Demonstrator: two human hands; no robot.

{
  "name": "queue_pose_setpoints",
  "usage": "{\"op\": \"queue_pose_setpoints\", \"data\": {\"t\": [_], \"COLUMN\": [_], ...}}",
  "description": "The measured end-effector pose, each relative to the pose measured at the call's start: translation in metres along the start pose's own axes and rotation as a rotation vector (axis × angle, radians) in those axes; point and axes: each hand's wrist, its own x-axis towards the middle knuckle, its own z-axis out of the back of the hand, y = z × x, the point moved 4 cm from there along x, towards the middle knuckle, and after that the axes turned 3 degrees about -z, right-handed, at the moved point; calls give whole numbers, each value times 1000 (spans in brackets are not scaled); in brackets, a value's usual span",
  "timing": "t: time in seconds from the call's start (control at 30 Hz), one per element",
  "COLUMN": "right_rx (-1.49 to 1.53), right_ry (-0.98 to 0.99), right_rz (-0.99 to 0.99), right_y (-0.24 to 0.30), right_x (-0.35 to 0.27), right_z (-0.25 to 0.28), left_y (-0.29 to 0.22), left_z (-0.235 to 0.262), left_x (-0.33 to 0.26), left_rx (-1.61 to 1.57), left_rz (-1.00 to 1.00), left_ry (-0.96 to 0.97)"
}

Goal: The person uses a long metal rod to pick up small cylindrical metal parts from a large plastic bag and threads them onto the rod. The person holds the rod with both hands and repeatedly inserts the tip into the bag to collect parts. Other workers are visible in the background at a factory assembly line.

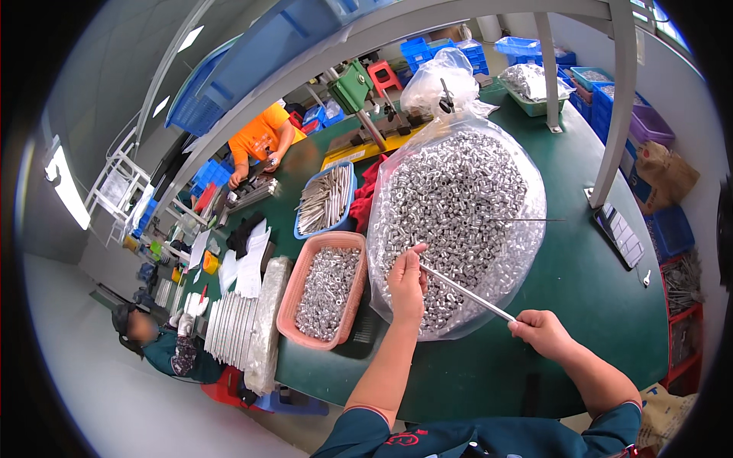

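A slender silver metal rod [467, 293] slants across the front of a large clear plastic bag [531, 267]. My right hand [538, 332] is closed round its near end. At its far end my left hand [407, 282] is also closed, thumb and forefinger pinched together; whether a small part sits between those fingertips I cannot tell. Both hands are above the near side of the bag, which lies opened out and full of small silver metal sleeves [458, 191]. A thin dark wire [527, 220] reaches rightward over the heap.
Left of the bag stand a pink basket [284, 320] of small metal parts and a blue basket [353, 187] of metal strips. A phone [620, 235] lies by a shelf post [611, 145] at right. Co-workers in orange [259, 136] and dark green [200, 366] sit at left.
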Motion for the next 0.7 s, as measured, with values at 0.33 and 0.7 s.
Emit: {"op": "queue_pose_setpoints", "data": {"t": [0.33, 0.7], "right_rx": [168, 44], "right_ry": [100, -77], "right_rz": [-97, 30], "right_y": [6, 6], "right_x": [-5, -1], "right_z": [-2, 2], "left_y": [-18, -3], "left_z": [-2, -22], "left_x": [3, -9], "left_rx": [-508, -333], "left_rz": [171, 479], "left_ry": [208, 166]}}
